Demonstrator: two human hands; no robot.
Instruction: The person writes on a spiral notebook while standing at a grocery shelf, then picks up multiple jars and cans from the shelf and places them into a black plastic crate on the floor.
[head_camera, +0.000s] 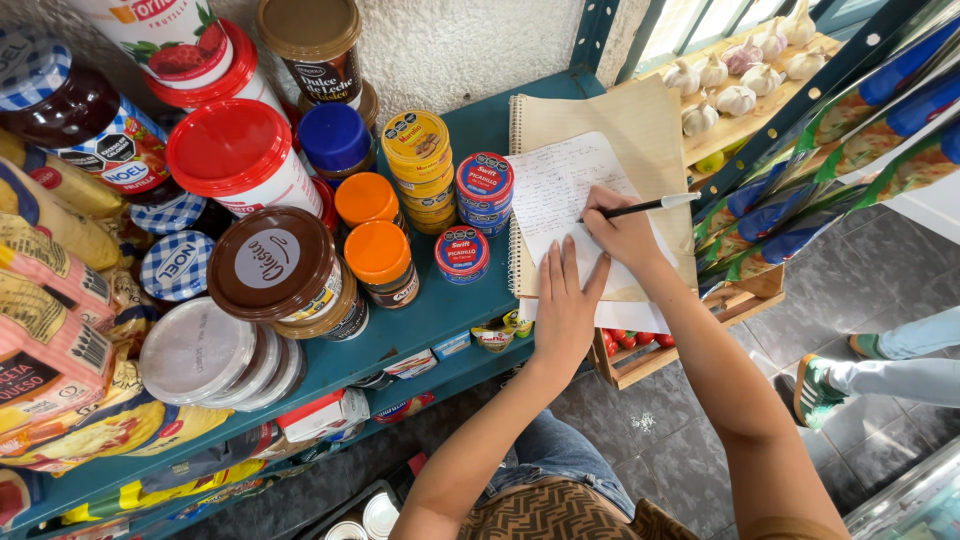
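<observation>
The spiral notebook (600, 190) lies open on the teal shelf (440, 310), a loose written sheet (560, 200) on its page. The right hand (622, 232) pinches a black-and-white pen (645, 207), tip apparently on the sheet. The left hand (566, 305) presses flat, fingers spread narrowly, on the notebook's lower edge. Small round tins (462, 252) stand just beside it; garlic bulbs (735, 70) lie beyond.

Teal metal shelf (440, 310), centre frame: spiral notebook (620, 130) at right end, stacked small tins (462, 252) beside it, lidded jars (270, 265) centre-left, snack bags (50, 330) far left.
</observation>
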